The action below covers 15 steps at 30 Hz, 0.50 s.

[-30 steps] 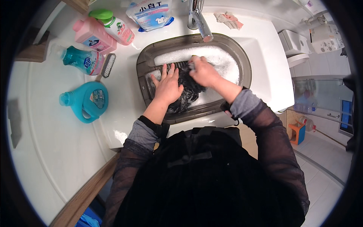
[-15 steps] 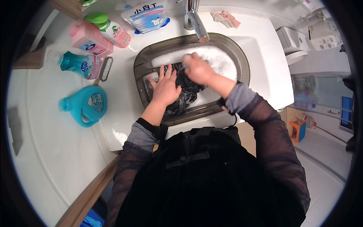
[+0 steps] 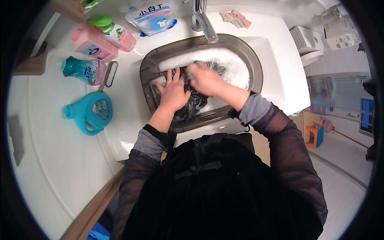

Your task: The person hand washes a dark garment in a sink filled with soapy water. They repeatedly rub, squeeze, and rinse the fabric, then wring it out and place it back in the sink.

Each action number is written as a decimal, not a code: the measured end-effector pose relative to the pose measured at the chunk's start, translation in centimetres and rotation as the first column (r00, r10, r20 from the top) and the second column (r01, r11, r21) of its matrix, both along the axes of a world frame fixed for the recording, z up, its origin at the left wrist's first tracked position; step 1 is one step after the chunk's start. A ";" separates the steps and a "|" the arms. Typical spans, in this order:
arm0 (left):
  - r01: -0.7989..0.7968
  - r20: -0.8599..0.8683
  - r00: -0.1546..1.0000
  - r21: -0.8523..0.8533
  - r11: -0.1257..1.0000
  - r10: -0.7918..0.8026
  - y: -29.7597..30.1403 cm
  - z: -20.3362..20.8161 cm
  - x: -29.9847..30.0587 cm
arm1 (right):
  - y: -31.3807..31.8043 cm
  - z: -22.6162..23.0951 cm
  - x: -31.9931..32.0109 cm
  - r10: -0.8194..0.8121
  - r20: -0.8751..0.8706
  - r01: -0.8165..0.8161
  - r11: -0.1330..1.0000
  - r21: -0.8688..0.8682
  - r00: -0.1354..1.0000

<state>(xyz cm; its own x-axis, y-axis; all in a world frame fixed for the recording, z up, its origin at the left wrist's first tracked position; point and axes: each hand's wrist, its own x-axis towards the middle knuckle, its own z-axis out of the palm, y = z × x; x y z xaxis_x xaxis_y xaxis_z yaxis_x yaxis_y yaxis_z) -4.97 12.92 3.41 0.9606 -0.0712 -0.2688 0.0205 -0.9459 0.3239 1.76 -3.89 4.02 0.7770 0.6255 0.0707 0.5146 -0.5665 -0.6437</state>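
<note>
A wet, soapy black garment (image 3: 191,105) lies bunched in a grey, translucent plastic washbasin (image 3: 256,74) filled with suds (image 3: 236,68). My left hand (image 3: 173,94) rests palm down on the garment, its fingers spread and stretched toward the basin's far side. Just to the right, my right hand (image 3: 205,81) is closed over the cloth. Its fingers are blurred and hide what they grip. Part of the garment trails into the foam beyond it.
The basin sits in a white sink (image 3: 276,68) under a chrome faucet (image 3: 206,28). On the left stand a blue jug (image 3: 86,116), a teal-capped bottle (image 3: 82,71), a scrub brush (image 3: 111,74), pink bottles (image 3: 96,42) and a detergent pouch (image 3: 152,20). A crumpled cloth (image 3: 236,19) lies behind.
My right hand has moved left and slightly nearer to me across the garment, closer to my left hand. My left hand has stayed in place on the cloth.
</note>
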 end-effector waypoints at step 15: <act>0.013 -0.021 1.000 0.025 1.000 -0.012 0.1 -0.2 0.1 | -1.6 -0.3 -0.7 0.063 0.051 -0.064 0.998 0.005 0.997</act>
